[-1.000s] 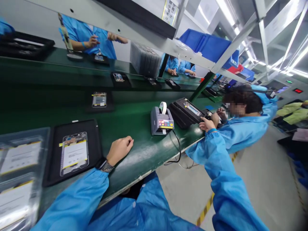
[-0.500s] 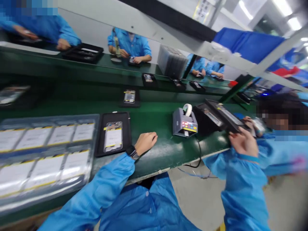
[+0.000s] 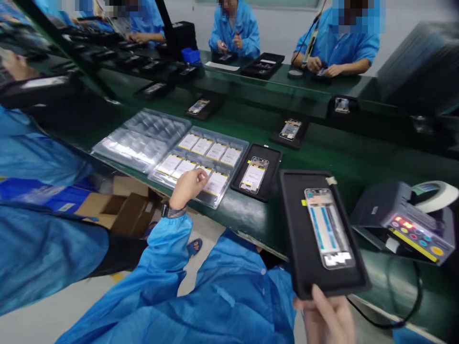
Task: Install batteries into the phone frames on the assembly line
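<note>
Right grip (image 3: 326, 315) has lifted the black tray (image 3: 299, 229) off the surface (image 3: 358, 162) and tilted it up.

Head view: the right grip clenches the tray's lower edge, with a phone frame (image 3: 328, 228) lying in the tray just above that grip. A tape dispenser (image 3: 401, 222) sits to its right. Left grip (image 3: 188, 188) rests curled on a plastic tray of cards (image 3: 201, 136), well apart; whether it pinches a card, I cannot tell.

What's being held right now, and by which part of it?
The right hand grips a black phone tray by its near end edge. The left hand holds nothing visible; it is over a clear plastic tray of white cards.
</note>
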Demonstrator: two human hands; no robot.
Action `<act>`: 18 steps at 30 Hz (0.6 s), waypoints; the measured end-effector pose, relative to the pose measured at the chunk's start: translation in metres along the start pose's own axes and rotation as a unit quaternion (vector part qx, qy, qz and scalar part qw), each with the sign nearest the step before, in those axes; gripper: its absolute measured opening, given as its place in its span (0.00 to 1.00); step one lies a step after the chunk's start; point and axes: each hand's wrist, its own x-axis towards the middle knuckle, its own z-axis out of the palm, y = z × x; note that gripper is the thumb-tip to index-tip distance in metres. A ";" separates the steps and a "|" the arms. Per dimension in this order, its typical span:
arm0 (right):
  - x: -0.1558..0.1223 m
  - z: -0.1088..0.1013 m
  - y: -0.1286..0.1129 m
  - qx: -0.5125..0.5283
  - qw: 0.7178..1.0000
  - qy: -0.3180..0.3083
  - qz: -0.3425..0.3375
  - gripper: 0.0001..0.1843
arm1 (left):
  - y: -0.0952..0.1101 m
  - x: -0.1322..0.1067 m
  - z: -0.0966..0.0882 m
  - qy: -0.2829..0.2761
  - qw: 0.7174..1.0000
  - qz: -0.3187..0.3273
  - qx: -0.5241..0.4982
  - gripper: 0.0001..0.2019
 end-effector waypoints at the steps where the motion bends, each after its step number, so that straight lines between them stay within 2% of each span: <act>1: -0.001 0.012 0.009 0.019 0.999 -0.007 0.027 0.21 | -0.011 -0.002 -0.001 0.000 1.000 -0.020 0.006 0.08; 4: -0.001 0.042 0.029 0.066 0.996 0.009 0.061 0.24 | -0.026 -0.008 0.004 0.002 0.998 -0.064 0.012 0.09; 7: 0.002 0.052 0.037 0.095 0.992 0.013 0.076 0.26 | -0.028 -0.010 0.012 0.039 0.992 -0.116 0.030 0.14; 10: 0.006 0.039 0.036 0.070 0.985 -0.052 0.148 0.28 | -0.026 -0.009 0.015 0.064 0.985 -0.151 0.048 0.17; 12: 0.009 0.020 0.033 0.011 0.975 -0.113 0.192 0.31 | -0.025 -0.007 0.013 0.069 0.980 -0.175 0.069 0.19; 13: 0.011 0.009 0.031 -0.024 0.972 -0.133 0.193 0.32 | -0.025 -0.005 0.011 0.067 0.977 -0.187 0.081 0.21; 15: 0.014 -0.012 0.024 -0.094 0.975 -0.141 0.143 0.33 | -0.029 -0.002 0.009 0.055 0.972 -0.205 0.098 0.24; 16: 0.016 -0.020 0.021 -0.127 0.980 -0.118 0.096 0.32 | -0.032 0.001 0.008 0.049 0.971 -0.209 0.105 0.26; 18: 0.022 -0.029 0.014 -0.201 0.979 -0.031 -0.013 0.27 | -0.040 0.006 0.007 0.036 0.974 -0.193 0.114 0.29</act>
